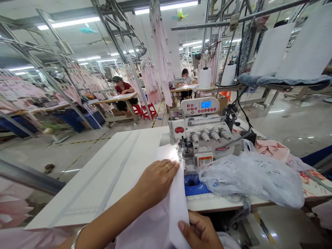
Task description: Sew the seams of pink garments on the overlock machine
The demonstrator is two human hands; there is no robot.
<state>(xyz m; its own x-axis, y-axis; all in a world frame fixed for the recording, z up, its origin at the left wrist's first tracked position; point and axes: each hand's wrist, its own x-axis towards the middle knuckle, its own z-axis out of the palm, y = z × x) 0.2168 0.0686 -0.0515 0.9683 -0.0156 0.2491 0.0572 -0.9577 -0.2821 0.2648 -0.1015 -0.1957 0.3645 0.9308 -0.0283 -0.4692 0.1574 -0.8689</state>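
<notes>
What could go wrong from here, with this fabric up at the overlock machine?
The left hand lies close to the needle area of the overlock machine, so its fingertips might get caught if it slides forward. The loose plastic bag beside the machine's front could snag or get drawn in. The pale lilac fabric is held by both hands, the right hand low at its edge, so it might feed crookedly.

Glossy floor (293, 119), fluorescent ceiling lights (68, 23), steel garment rails (202, 23).
</notes>
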